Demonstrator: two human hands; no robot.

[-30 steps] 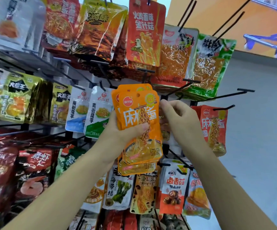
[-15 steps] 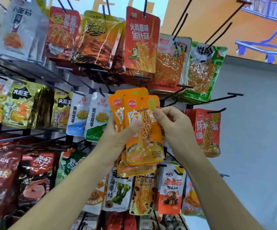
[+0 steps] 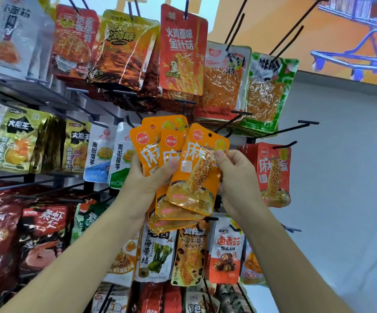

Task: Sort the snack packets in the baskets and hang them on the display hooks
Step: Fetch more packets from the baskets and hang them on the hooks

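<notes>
Mid-frame, L hand grips a fan of orange packets, thumb curled over them, while R hand pinches the front packet by its right edge, prob. singling it out, so next it needs its top hole lined up w/ a hook at right.

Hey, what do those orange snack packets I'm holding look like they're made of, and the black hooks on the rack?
The orange packets: likely thin plastic film, glossy; white glare streaks and wrinkles run across the print, and a punched hang hole shows at the top. The black hooks: probably metal wire with a dark matte coating; thin, straight, no shine, though the material is not certain.
</notes>
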